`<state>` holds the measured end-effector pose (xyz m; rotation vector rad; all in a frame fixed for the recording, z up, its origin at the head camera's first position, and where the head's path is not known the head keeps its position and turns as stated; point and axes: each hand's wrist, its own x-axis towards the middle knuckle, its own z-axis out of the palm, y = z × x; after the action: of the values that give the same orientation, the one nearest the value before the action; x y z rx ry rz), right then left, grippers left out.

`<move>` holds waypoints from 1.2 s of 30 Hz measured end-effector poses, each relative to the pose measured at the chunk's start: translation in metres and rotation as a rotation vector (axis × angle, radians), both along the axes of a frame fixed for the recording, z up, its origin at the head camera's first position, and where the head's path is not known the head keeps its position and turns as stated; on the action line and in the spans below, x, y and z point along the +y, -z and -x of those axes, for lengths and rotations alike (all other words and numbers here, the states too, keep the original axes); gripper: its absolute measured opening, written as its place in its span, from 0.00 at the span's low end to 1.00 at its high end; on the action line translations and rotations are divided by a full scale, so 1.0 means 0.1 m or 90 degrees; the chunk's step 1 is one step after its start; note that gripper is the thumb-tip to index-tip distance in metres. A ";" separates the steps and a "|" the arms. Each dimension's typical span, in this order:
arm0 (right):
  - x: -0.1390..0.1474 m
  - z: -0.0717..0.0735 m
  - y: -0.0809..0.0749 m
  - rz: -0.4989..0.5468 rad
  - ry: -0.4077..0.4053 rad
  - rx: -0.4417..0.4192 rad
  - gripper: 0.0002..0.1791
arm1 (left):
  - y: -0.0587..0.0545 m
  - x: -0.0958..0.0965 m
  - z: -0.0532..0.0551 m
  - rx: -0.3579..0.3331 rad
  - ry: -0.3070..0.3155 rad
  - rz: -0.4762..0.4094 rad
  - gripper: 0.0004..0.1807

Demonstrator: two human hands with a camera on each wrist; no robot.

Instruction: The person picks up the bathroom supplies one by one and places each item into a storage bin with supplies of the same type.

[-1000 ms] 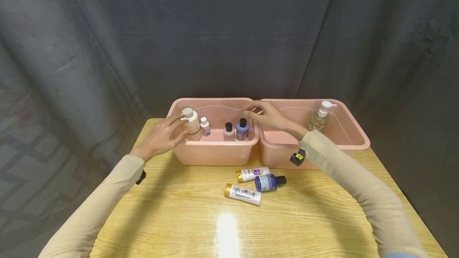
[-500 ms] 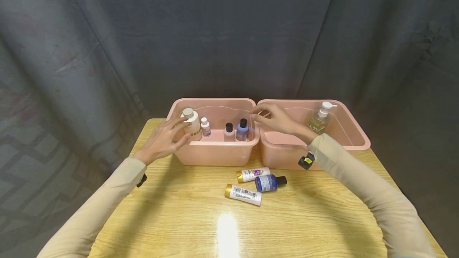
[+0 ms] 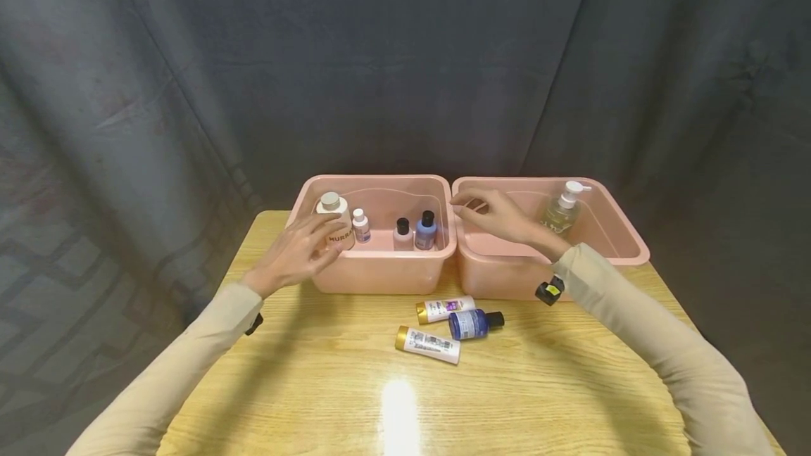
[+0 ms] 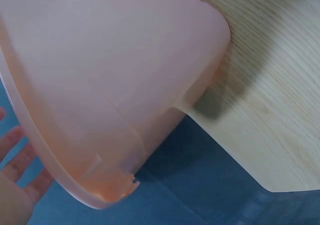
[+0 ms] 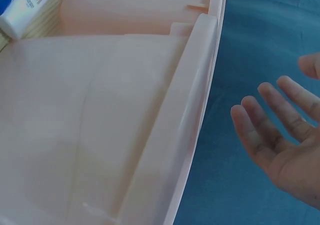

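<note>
In the head view my left hand (image 3: 296, 253) is held over the front left corner of the left pink bin (image 3: 374, 273). Its fingers overlap a white bottle with a grey cap (image 3: 331, 201) standing inside; the left wrist view shows them loosely spread, with nothing gripped. Beside that bottle stand a small white-capped bottle (image 3: 362, 228), a pink black-capped bottle (image 3: 403, 238) and a blue black-capped bottle (image 3: 426, 232). My right hand (image 3: 499, 218) hovers over the left part of the right pink bin (image 3: 507, 279). The right wrist view shows its fingers (image 5: 250, 127) relaxed and bare.
A clear pump bottle (image 3: 562, 214) stands inside the right bin. On the wooden table (image 3: 317, 385), in front of the bins, lie a white tube with a gold cap (image 3: 431, 345), another gold-capped tube (image 3: 437, 309) and a blue bottle (image 3: 467, 324). A dark curtain (image 3: 405, 76) hangs behind.
My right hand has drifted right, from the left bin's right rim to over the right bin. The left hand has shifted only slightly. Bottles and tubes stay where they were.
</note>
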<state>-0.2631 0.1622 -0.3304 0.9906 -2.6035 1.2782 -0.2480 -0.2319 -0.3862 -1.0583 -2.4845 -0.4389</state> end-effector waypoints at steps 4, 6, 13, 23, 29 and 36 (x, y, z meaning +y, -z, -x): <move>0.11 0.10 0.12 0.004 0.006 -0.004 0.13 | 0.02 0.04 -0.02 0.006 0.008 -0.002 0.24; 0.14 0.11 0.12 0.003 0.003 -0.009 0.14 | 0.02 0.05 -0.03 0.011 0.011 -0.005 0.24; 0.26 0.07 0.12 -0.022 0.013 -0.018 0.16 | 0.01 0.13 -0.03 0.028 0.040 -0.023 0.23; 0.37 0.01 0.17 -0.040 0.025 -0.023 0.15 | 0.03 0.19 -0.08 0.027 0.049 -0.019 0.26; 0.45 -0.02 0.19 -0.034 0.028 0.001 0.14 | 0.03 0.22 -0.11 0.026 0.063 -0.029 0.25; 0.51 -0.06 0.21 -0.040 0.037 0.040 0.13 | 0.06 0.24 -0.12 0.038 0.065 -0.019 0.24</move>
<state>-0.2575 0.2135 -0.3515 0.9417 -2.6185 1.1400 -0.2355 -0.2083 -0.3923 -1.1731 -2.3723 -0.4659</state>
